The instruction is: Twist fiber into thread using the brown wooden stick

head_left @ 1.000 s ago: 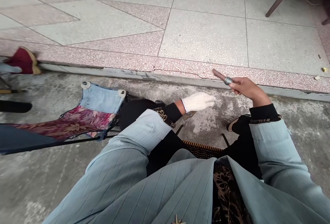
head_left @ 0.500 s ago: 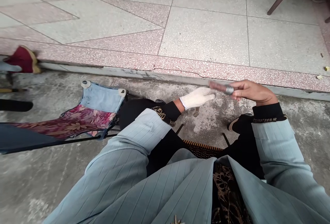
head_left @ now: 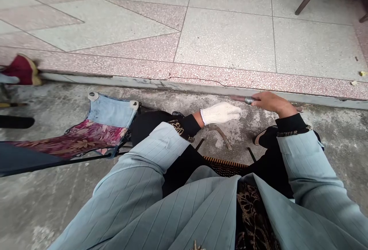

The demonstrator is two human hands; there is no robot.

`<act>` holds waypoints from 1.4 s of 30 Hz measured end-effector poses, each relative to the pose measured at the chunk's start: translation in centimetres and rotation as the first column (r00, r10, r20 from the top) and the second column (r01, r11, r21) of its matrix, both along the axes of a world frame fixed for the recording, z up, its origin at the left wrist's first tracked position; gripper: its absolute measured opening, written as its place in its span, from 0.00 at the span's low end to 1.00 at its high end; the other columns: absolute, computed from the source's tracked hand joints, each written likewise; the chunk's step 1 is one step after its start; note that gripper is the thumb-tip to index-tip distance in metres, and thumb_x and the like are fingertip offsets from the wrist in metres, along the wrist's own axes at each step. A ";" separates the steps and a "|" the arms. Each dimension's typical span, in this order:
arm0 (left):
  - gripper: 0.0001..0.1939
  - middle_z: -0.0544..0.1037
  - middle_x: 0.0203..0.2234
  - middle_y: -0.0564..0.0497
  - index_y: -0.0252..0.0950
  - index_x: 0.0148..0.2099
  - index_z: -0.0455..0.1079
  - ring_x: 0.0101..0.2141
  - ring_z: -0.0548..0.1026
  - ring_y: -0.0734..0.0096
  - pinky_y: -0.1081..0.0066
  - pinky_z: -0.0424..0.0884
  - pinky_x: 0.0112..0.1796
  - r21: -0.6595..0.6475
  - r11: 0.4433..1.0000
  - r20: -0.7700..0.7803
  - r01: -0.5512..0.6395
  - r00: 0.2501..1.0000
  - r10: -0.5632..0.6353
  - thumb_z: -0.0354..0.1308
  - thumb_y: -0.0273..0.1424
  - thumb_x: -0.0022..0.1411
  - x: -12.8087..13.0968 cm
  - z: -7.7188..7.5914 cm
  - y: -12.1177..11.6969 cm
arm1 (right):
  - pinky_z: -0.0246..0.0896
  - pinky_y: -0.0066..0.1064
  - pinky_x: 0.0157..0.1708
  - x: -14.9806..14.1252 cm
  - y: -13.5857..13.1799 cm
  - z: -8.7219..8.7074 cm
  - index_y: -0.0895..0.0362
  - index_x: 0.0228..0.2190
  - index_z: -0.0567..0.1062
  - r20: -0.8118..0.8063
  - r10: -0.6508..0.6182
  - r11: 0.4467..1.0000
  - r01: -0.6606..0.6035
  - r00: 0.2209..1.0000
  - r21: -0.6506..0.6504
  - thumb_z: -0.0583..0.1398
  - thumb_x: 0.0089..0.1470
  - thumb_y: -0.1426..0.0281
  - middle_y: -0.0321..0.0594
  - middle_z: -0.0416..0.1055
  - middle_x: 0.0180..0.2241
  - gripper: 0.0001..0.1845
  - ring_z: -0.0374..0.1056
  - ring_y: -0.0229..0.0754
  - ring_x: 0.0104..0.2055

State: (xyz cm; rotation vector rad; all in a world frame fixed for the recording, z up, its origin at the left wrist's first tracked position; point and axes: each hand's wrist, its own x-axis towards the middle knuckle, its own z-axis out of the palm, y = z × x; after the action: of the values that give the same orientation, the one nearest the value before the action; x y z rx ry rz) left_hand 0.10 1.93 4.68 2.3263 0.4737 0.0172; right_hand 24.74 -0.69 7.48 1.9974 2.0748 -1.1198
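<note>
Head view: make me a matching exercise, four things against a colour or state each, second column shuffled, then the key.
1. left hand with embroidered black cuff
2. brown rod-shaped tool with silver wire binding
3. dark-framed fabric folding seat
4. thick-soled shoe

A. red, tan sole
B. covered by a white knit glove
C. held in the bare right hand's fingers
D. blue denim and reddish floral cloth

Pairs: 1-B, 2-C, 3-D, 4-A

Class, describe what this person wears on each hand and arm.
The left hand wears a white knitted glove with a thin dark edge at the wrist; the right hand is bare. Both arms have pale blue-grey jacket sleeves with thin stripes, over black cuffs with patterned trim, visibly gold on the left.
</note>
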 end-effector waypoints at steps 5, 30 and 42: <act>0.17 0.75 0.29 0.51 0.35 0.43 0.73 0.28 0.68 0.71 0.72 0.59 0.31 -0.057 0.980 0.025 -0.189 0.981 0.190 0.46 0.38 0.67 -0.6 0.3 0.9 | 0.54 0.29 0.28 -0.7 -0.7 1.3 0.57 0.46 0.80 -0.423 0.252 0.824 -0.422 0.871 -0.379 0.63 0.52 0.58 0.36 0.71 0.26 0.23 0.61 0.37 0.26; 0.18 0.76 0.33 0.50 0.36 0.40 0.72 0.31 0.70 0.69 0.72 0.57 0.31 0.035 0.986 -0.129 -0.164 0.977 0.167 0.44 0.39 0.68 0.6 -0.8 0.2 | 0.54 0.28 0.27 0.3 0.1 0.2 0.59 0.46 0.76 -0.476 -0.234 0.964 0.267 0.848 0.003 0.60 0.55 0.62 0.36 0.66 0.25 0.20 0.60 0.36 0.25; 0.15 0.76 0.31 0.50 0.36 0.41 0.74 0.31 0.71 0.70 0.72 0.60 0.32 -0.053 0.980 0.040 -0.192 0.980 0.194 0.49 0.38 0.66 -0.4 -0.1 1.0 | 0.56 0.26 0.28 -0.9 -0.9 1.3 0.56 0.56 0.74 -0.609 0.219 0.842 -0.463 0.762 -0.277 0.63 0.54 0.57 0.35 0.72 0.28 0.30 0.61 0.34 0.26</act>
State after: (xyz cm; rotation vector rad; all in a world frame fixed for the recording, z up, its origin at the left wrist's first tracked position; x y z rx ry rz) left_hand -0.26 2.91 4.55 2.2196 0.6681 0.1491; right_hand 23.88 -1.55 8.75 1.0948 2.0495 -2.0176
